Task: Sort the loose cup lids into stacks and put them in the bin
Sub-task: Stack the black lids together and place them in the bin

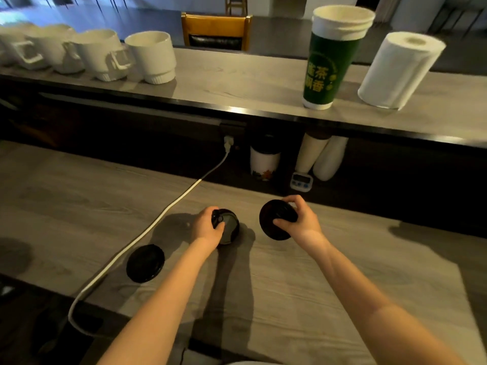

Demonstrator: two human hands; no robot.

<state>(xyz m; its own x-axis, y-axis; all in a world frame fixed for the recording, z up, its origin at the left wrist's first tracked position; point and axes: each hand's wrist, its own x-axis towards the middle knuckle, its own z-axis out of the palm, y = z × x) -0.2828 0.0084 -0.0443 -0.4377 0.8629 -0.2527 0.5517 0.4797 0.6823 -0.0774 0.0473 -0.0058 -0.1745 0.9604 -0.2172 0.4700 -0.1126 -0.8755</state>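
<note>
Three black cup lids are in view on the lower wooden counter (290,285). My left hand (207,227) grips one black lid (229,229) that rests on the counter. My right hand (300,219) holds a second black lid (274,219) tilted on edge, just above the counter. A third black lid (145,263) lies flat and alone to the left, beside the white cable. No bin is visible.
A white power cable (158,225) runs diagonally across the counter from a wall plug. The raised shelf behind holds several white mugs (150,56), a green paper cup stack (332,56) and a paper towel roll (400,69). Cups and a small timer (301,180) stand under the shelf.
</note>
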